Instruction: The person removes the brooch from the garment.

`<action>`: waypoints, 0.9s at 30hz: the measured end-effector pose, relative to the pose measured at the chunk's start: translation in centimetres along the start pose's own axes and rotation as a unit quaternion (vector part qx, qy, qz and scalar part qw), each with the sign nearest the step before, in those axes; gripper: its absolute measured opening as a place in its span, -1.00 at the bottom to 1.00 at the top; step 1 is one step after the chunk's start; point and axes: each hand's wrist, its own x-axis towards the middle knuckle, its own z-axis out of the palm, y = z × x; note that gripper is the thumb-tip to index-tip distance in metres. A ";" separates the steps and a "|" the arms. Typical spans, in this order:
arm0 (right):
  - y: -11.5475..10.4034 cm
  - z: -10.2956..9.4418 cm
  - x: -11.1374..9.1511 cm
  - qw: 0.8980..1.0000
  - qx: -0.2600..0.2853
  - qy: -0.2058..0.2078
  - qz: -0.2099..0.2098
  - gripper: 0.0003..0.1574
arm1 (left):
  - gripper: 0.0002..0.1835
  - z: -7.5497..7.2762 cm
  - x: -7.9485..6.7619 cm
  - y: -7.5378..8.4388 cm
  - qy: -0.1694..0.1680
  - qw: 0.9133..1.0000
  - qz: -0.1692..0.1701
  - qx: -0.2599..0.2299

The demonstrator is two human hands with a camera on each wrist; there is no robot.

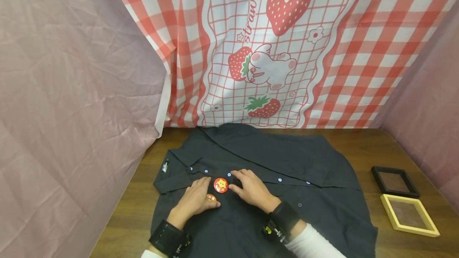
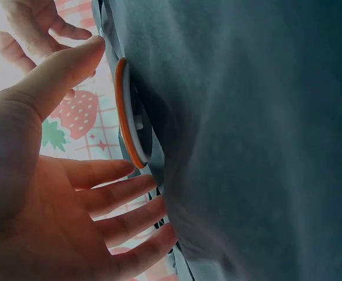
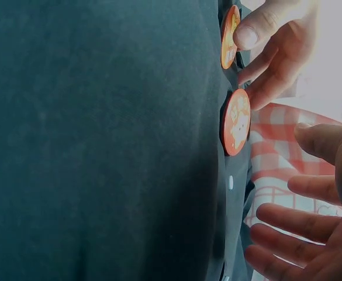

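A dark button-up shirt lies spread on the table, with two round badges on its front. The red badge bears a yellow star figure and sits between the two hands. Lower left of it, the orange badge is partly hidden by the left hand. In the left wrist view, this orange-rimmed badge stands tilted off the cloth between the spread thumb and straight fingers. The right hand hovers by the red badge, fingers loosely extended. In the right wrist view its thumb stands apart from the red badge.
Several pale buttons run along the shirt's placket. A black frame and a light wooden frame lie at the right of the wooden table. Behind hangs a red checked strawberry cloth; pink fabric borders the left.
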 end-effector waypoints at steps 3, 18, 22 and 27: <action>-0.1 0.0 0.0 1.000 -0.005 -0.002 0.001 -0.46 | -0.03 -0.1 0.0 0.0 -0.001 1.000 -0.001 0.002; -0.6 0.5 0.0 1.000 -0.001 0.000 -0.004 -0.50 | -0.02 -0.1 0.0 0.1 -0.037 0.999 -0.025 0.010; -0.6 0.6 -0.1 1.000 0.000 -0.003 -0.007 -0.48 | -0.02 0.0 0.0 0.1 -0.039 0.999 -0.019 0.009; -0.7 0.7 -0.1 1.000 0.004 -0.012 -0.001 -0.47 | -0.03 0.1 -0.1 0.1 -0.041 0.999 -0.004 0.001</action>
